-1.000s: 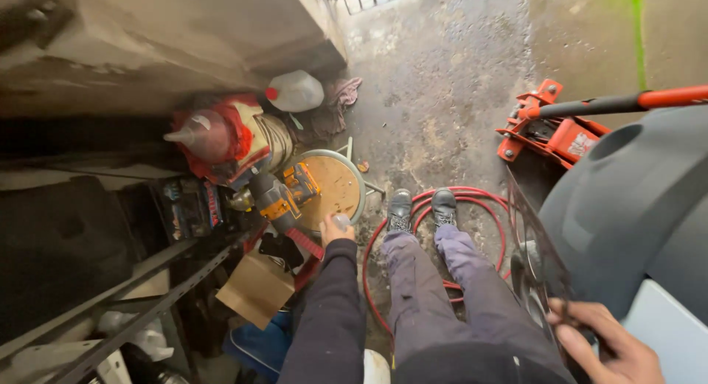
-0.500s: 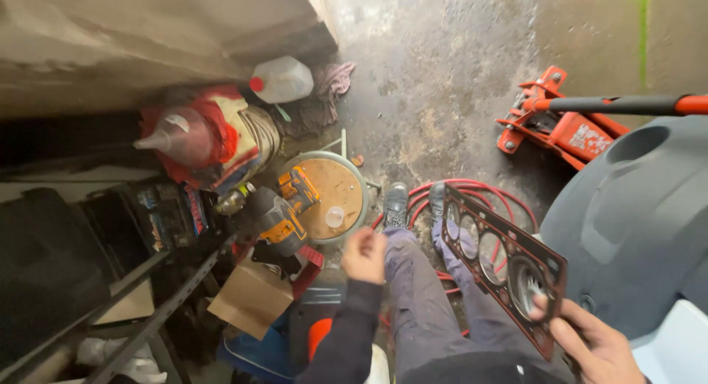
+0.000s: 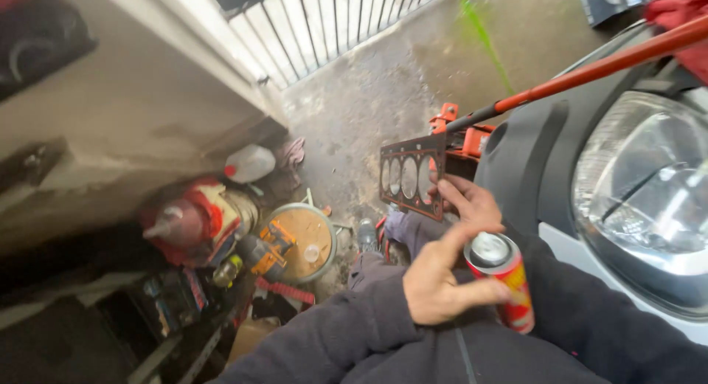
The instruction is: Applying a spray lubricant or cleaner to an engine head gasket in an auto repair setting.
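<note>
Head view: left hand (image 3: pixel 435 284) grips spray can (image 3: pixel 504 277), right hand (image 3: pixel 468 201) grips gasket (image 3: pixel 409 176) (stained concrete floor (image 3: pixel 383 96) below).

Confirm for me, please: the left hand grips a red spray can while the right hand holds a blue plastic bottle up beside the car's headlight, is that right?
Not quite. In the head view, the right hand holds a flat black gasket with round holes, not a blue bottle. The rest stands: the left hand grips the red spray can, and the headlight is alongside.

A car headlight (image 3: pixel 649 199), red floor jack (image 3: pixel 472 133), round tray (image 3: pixel 302 233).
</note>
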